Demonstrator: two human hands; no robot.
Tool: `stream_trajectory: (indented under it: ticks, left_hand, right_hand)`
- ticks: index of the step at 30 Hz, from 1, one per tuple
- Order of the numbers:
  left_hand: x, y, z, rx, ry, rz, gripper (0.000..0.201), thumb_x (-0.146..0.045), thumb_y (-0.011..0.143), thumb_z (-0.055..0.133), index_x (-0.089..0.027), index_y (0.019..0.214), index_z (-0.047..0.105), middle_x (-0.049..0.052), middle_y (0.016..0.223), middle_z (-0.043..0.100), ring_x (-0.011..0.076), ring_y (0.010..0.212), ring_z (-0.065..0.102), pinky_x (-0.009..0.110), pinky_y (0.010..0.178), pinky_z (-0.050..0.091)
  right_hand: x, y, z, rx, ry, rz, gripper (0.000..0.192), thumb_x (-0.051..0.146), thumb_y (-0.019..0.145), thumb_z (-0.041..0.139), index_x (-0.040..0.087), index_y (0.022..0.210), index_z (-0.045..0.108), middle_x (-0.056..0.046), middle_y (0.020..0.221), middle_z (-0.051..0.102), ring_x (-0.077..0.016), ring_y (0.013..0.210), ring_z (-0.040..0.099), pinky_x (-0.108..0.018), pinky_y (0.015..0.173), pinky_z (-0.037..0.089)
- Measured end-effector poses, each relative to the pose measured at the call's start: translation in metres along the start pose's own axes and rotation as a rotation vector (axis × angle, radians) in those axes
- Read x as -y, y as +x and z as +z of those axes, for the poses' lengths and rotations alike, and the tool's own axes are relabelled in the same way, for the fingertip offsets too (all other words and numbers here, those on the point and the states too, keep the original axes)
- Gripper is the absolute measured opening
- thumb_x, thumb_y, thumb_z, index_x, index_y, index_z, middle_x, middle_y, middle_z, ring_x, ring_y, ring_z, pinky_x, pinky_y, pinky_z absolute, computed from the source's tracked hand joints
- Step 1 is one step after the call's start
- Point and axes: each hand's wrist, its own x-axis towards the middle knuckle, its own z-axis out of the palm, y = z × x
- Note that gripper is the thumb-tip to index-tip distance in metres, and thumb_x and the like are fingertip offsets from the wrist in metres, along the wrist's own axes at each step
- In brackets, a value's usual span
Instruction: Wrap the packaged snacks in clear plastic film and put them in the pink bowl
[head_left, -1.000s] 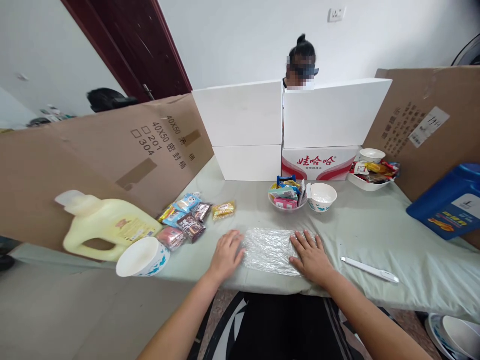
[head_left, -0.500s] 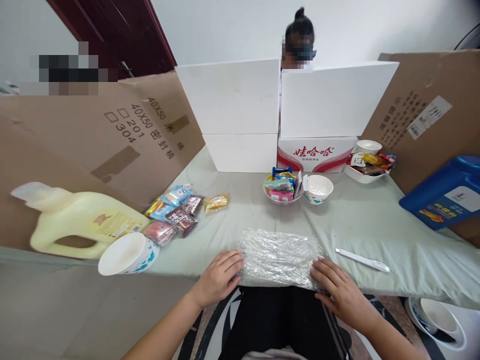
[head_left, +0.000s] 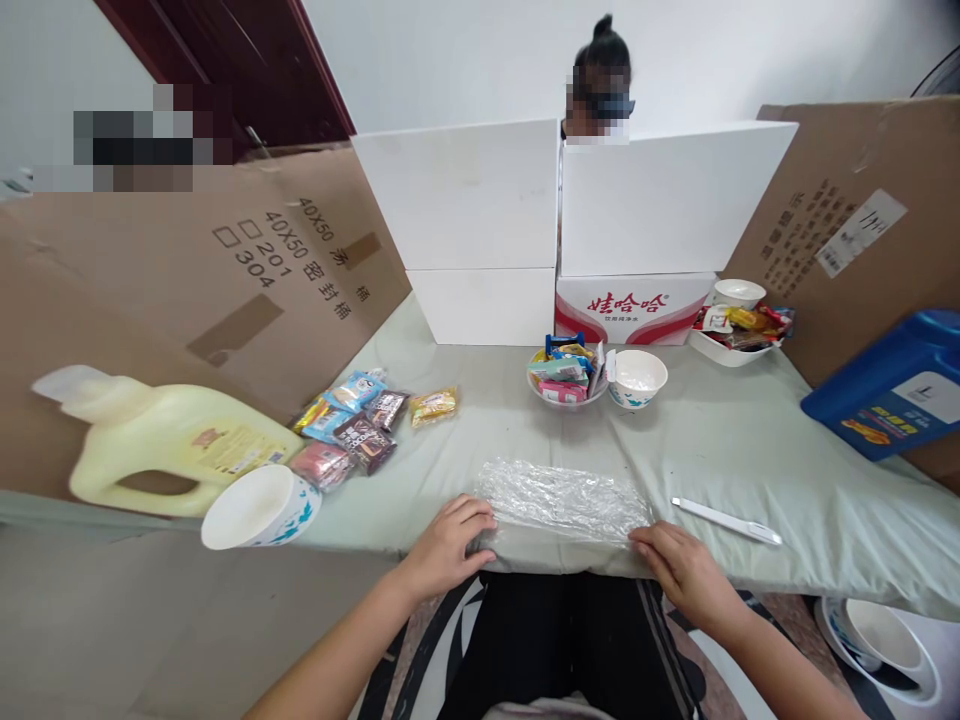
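A crinkled clear plastic sheet lies on the cloth near the table's front edge, directly before me. At its left end my left hand is curled, fingers and thumb round the film's near corner. My right hand pinches the near right corner between thumb and fingers. A white box cutter rests just beyond my right hand. Snack packets lie in a pile to the left, with a single yellow packet beside them.
A paper bowl and a yellow jug lie at left. Farther back are a bowl of snacks, a paper bowl, and white boxes. A blue bottle lies right. Someone's head shows behind the boxes.
The plastic's near edge has moved away from the table's front edge, so the sheet looks narrower. My fingers, flat on its ends before, have curled in at its near corners.
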Motion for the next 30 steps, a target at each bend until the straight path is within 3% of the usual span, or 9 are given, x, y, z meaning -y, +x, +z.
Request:
stream_trajectory:
  ticks: [2, 4, 11, 17, 23, 26, 28, 30]
  left_hand:
    - [0.001, 0.006, -0.001, 0.006, -0.041, -0.001, 0.010, -0.014, 0.085, 0.053, -0.020, 0.088, 0.061, 0.005, 0.099, 0.065, 0.0211, 0.099, 0.058, 0.037, 0.089, 0.047]
    - [0.005, 0.013, -0.003, -0.007, -0.071, -0.037, 0.015, -0.012, 0.087, 0.046, -0.020, 0.085, 0.059, 0.004, 0.092, 0.066, 0.0195, 0.093, 0.059, 0.035, 0.086, 0.047]
    - [0.019, 0.054, -0.008, 0.028, 0.106, -0.395, 0.013, -0.019, 0.092, 0.043, -0.022, 0.095, 0.055, -0.001, 0.082, 0.066, 0.0149, 0.076, 0.062, 0.024, 0.072, 0.046]
    - [0.027, 0.079, 0.013, 0.034, 0.265, -0.451, 0.017, -0.019, 0.092, 0.046, -0.021, 0.106, 0.055, 0.004, 0.093, 0.069, 0.0192, 0.082, 0.065, 0.028, 0.076, 0.044]
    - [0.022, 0.076, 0.016, 0.010, 0.367, -0.427, 0.026, -0.013, 0.086, 0.050, -0.019, 0.111, 0.056, 0.008, 0.099, 0.067, 0.0229, 0.086, 0.064, 0.035, 0.081, 0.045]
    - [0.007, 0.076, 0.008, -0.086, 0.415, -0.428, 0.030, -0.012, 0.084, 0.050, -0.016, 0.114, 0.056, 0.013, 0.111, 0.062, 0.0279, 0.104, 0.059, 0.042, 0.091, 0.043]
    - [-0.010, 0.077, 0.010, -0.198, 0.435, -0.376, 0.030, -0.013, 0.086, 0.048, -0.016, 0.114, 0.058, 0.015, 0.119, 0.059, 0.0300, 0.117, 0.052, 0.046, 0.099, 0.038]
    - [-0.029, 0.079, 0.022, -0.246, 0.410, -0.254, 0.033, -0.016, 0.089, 0.045, -0.016, 0.120, 0.057, 0.014, 0.130, 0.055, 0.0295, 0.126, 0.045, 0.046, 0.104, 0.035]
  right_hand:
    - [-0.004, 0.003, 0.000, -0.015, 0.017, 0.054, 0.025, 0.031, 0.098, 0.038, 0.022, 0.103, 0.060, -0.005, 0.094, 0.068, -0.0184, 0.087, 0.065, -0.033, 0.077, 0.052]
    - [-0.008, 0.006, 0.002, -0.031, 0.029, 0.099, 0.026, 0.034, 0.098, 0.038, 0.023, 0.103, 0.061, -0.005, 0.098, 0.069, -0.0188, 0.090, 0.066, -0.033, 0.079, 0.052]
    - [-0.012, 0.035, 0.014, -0.128, -0.144, 0.296, 0.033, 0.038, 0.098, 0.031, 0.022, 0.104, 0.060, -0.005, 0.099, 0.071, -0.0219, 0.087, 0.068, -0.034, 0.076, 0.051]
    - [-0.010, 0.059, 0.023, -0.029, -0.517, 0.395, 0.030, 0.031, 0.099, 0.033, 0.019, 0.111, 0.057, -0.009, 0.102, 0.070, -0.0214, 0.077, 0.069, -0.030, 0.060, 0.046]
    - [-0.010, 0.061, 0.024, -0.050, -0.579, 0.421, 0.029, 0.034, 0.098, 0.036, 0.018, 0.111, 0.057, -0.009, 0.098, 0.068, -0.0203, 0.069, 0.066, -0.030, 0.057, 0.043]
    - [-0.007, 0.063, 0.016, -0.178, -0.615, 0.325, 0.032, 0.037, 0.097, 0.041, 0.016, 0.112, 0.059, -0.012, 0.100, 0.067, -0.0240, 0.083, 0.065, -0.035, 0.072, 0.046]
    - [0.001, 0.067, 0.015, -0.283, -0.609, 0.168, 0.034, 0.038, 0.096, 0.043, 0.014, 0.113, 0.060, -0.014, 0.108, 0.065, -0.0278, 0.103, 0.059, -0.041, 0.088, 0.043]
    - [0.013, 0.072, 0.023, -0.286, -0.568, -0.021, 0.038, 0.041, 0.095, 0.045, 0.015, 0.119, 0.059, -0.015, 0.123, 0.060, -0.0291, 0.122, 0.048, -0.045, 0.103, 0.034]
